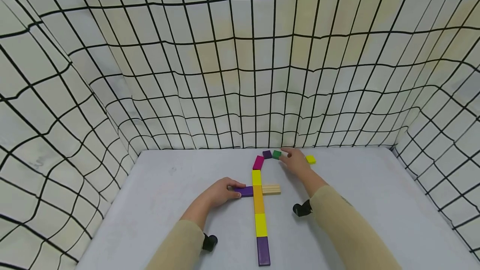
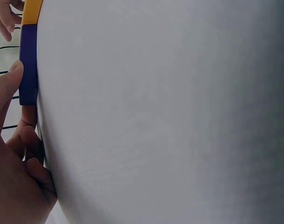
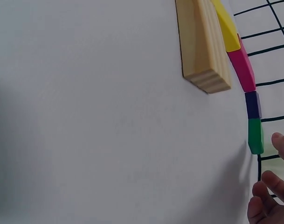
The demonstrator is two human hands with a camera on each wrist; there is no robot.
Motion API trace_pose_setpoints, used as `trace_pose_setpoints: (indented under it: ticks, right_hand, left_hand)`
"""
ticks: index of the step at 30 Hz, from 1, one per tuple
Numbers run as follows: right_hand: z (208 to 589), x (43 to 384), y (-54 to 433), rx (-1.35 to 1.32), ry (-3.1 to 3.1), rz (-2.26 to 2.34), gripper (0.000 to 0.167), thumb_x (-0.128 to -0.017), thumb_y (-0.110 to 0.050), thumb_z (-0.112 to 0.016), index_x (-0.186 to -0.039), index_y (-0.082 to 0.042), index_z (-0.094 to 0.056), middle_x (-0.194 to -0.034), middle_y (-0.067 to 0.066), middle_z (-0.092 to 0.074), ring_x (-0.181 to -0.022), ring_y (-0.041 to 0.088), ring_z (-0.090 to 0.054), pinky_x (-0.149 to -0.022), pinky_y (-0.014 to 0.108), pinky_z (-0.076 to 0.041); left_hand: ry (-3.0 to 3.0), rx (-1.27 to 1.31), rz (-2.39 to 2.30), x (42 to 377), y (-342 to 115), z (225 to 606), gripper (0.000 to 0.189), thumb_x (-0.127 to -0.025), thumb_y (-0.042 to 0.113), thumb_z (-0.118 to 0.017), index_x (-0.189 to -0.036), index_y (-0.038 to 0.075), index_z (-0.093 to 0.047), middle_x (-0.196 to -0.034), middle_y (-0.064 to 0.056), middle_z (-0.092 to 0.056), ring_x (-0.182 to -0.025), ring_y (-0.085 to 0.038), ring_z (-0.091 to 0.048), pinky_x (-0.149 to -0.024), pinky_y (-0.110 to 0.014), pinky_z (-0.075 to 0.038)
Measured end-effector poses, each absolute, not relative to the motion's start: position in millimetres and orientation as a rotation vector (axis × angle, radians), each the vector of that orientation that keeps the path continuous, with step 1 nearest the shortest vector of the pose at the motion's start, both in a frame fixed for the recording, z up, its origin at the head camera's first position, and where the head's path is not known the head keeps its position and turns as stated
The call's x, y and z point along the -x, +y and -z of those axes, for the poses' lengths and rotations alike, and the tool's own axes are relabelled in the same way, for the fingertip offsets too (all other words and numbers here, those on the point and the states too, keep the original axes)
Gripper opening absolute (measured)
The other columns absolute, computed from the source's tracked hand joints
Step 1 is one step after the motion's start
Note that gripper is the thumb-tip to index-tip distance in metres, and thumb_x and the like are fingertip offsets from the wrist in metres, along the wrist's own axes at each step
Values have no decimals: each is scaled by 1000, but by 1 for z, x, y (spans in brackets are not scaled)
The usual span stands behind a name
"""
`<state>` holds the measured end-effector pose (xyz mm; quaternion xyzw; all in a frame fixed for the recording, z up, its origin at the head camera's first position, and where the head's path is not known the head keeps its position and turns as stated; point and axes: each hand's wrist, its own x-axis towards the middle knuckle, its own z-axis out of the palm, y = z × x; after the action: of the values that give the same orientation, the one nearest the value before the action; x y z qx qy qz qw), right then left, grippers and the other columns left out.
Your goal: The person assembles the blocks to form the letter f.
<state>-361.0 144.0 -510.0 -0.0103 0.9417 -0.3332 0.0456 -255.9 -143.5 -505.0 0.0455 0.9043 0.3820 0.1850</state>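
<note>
My left hand (image 1: 219, 193) holds a purple block (image 1: 246, 191) between thumb and fingers. That block lies flat, its inner end against an orange block (image 1: 259, 200) in an upright row. In the left wrist view the thumb rests along the purple block's (image 2: 28, 65) side. At the far end my right hand (image 1: 296, 162) hovers beside a small green block (image 1: 276, 154), fingers spread and holding nothing. The right wrist view shows a gap between the thumb and the green block (image 3: 255, 135). A small dark purple block (image 1: 267, 154) and a pink block (image 1: 258, 162) curve down from it.
Yellow blocks (image 1: 261, 225) and a purple block (image 1: 263, 251) continue the row toward me. A natural wood block (image 1: 271, 189) sticks out right. A loose yellow block (image 1: 311, 159) lies beyond the right hand. Black netting (image 1: 255, 70) over white sheeting encloses the white table (image 1: 161, 178).
</note>
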Motion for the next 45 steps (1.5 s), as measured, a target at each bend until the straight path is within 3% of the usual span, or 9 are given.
trace_pose_setpoints:
  ticks: [6, 14, 23, 38, 45]
  right_hand:
    - [499, 351, 160, 89, 2927, 966, 47, -98, -30, -63, -142, -16, -56, -126, 19, -57, -108, 31, -55, -84, 45, -50]
    - [493, 342, 198, 200, 3003, 901, 47, -96, -25, -65, -139, -6, -57, -120, 23, -61, -111, 38, -56, -91, 51, -46]
    - [493, 336, 239, 108, 2975, 949, 48, -97, -26, -63, -140, -6, -55, -120, 26, -58, -109, 40, -54, -84, 48, -46]
    - [502, 338, 239, 7, 2916, 969, 55, -97, -28, -62, -144, -4, -49, -131, 31, -53, -122, 46, -47, -100, 56, -40]
    - [509, 340, 236, -79, 2871, 1012, 55, -96, -25, -63, -144, -1, -49, -130, 30, -53, -117, 41, -52, -99, 52, -44]
  left_hand:
    - [2554, -142, -1082, 255, -143, 506, 25, -91, 27, -72, -116, 34, -73, -127, -5, -60, -122, -31, -50, -107, -60, -36]
    - [2555, -141, -1092, 257, -144, 508, 25, -91, 28, -72, -115, 36, -73, -127, -3, -60, -122, -31, -50, -107, -60, -35]
    - [2559, -146, -1094, 257, -146, 508, 25, -91, 27, -72, -115, 35, -73, -127, -4, -60, -123, -31, -49, -108, -59, -34]
    - [2556, -136, -1086, 258, -145, 510, 25, -91, 28, -73, -114, 36, -73, -127, -3, -60, -123, -31, -50, -107, -59, -36]
    - [2547, -134, -1105, 257, -146, 510, 25, -91, 27, -72, -114, 36, -73, -127, -3, -59, -123, -31, -50, -108, -59, -35]
